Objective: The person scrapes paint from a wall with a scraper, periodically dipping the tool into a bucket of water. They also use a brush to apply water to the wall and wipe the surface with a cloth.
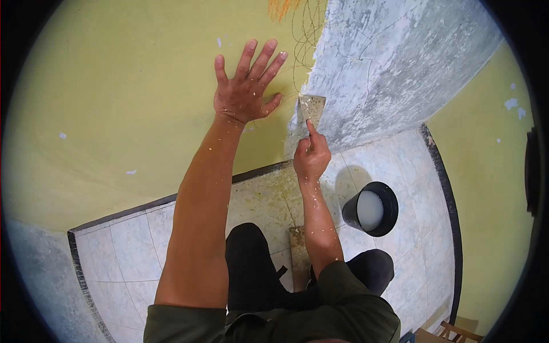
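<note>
My left hand [243,91] lies flat on the yellow-green painted wall [143,86], fingers spread, with small paint flecks on its back and wrist. Lower and to its right, my right hand [312,154] is closed round a scraper [312,107], its index finger stretched along the blade. The handle is hidden in the fist. The blade lies against the wall where the ragged paint edge meets the bare grey-white patch [366,63].
A black bucket [390,200] of cloudy liquid stands on the tiled floor [409,228] at the right. Paint flakes [269,197] litter the floor by the wall. A brownish board [299,257] lies between my knees. Wooden furniture [452,331] shows at the bottom right.
</note>
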Demonstrator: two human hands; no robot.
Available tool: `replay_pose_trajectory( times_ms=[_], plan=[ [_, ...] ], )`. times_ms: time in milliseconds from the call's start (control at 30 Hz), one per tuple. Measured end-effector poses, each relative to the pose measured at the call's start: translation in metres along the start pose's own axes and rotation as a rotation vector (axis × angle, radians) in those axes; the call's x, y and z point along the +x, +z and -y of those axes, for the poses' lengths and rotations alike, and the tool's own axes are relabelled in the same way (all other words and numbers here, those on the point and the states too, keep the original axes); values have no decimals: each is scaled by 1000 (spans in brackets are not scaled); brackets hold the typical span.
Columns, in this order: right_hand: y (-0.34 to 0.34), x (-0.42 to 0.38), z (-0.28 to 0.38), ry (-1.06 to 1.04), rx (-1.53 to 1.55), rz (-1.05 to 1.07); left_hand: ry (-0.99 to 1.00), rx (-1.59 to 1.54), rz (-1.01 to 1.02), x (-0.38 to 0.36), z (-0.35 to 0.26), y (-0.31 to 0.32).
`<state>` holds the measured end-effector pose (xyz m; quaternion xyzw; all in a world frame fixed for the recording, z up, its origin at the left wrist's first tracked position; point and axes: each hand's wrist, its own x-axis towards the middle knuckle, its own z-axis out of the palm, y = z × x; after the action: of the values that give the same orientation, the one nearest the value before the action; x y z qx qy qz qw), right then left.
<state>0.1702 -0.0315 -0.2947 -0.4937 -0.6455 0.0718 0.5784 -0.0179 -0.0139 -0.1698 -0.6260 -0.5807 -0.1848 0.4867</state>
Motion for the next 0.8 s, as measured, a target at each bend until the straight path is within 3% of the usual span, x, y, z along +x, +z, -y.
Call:
replay_pose_trajectory(
  times_ms=[167, 267, 433, 600, 800],
  plan=[
    [4, -10, -17, -15, -30, 17, 4, -6, 6, 0, 0, -1],
    [-2, 24, 15, -36, 35, -26, 0, -36, 3, -1, -1, -2],
    [1, -21, -9, 15, -37, 5, -4, -64, -12, -2, -1, -2],
    [7, 17, 10, 2, 72, -30, 4, -86, -8, -5, 1, 0],
    [11, -23, -15, 22, 32, -26, 14, -43, -11, 0, 3, -2]
  ],
)
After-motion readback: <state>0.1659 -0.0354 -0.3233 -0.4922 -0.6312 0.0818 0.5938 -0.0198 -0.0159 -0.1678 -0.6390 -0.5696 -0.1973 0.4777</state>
